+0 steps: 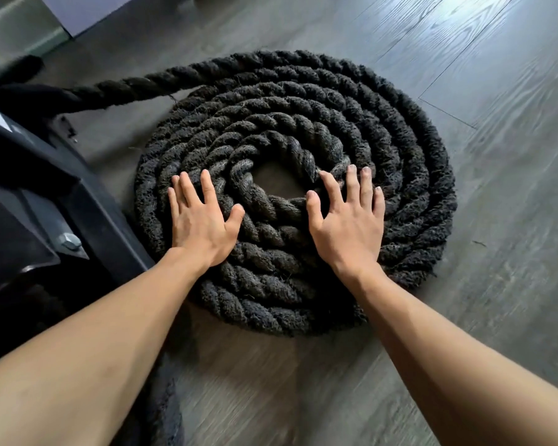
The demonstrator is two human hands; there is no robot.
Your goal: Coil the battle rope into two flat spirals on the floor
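Black twisted rope lies wound in a flat spiral on the grey wood floor, several turns packed side by side around a small bare hole at the centre. From the head view, both hands rest palm-down on the near half of the coil: the left hand on the left turns, the right hand just right of the hole. Each grip is open, fingers spread and flat, closing on nothing. Judging by that, the palms press to keep the turns level and snug rather than to lift, so the rope sits under the hands, not inside them.

Leaving the far left edge of the spiral, a loose length runs off left toward a black metal frame that stands just beside the coil. Another dark stretch shows near the bottom, partly hidden by the left forearm. Only one spiral is visible.
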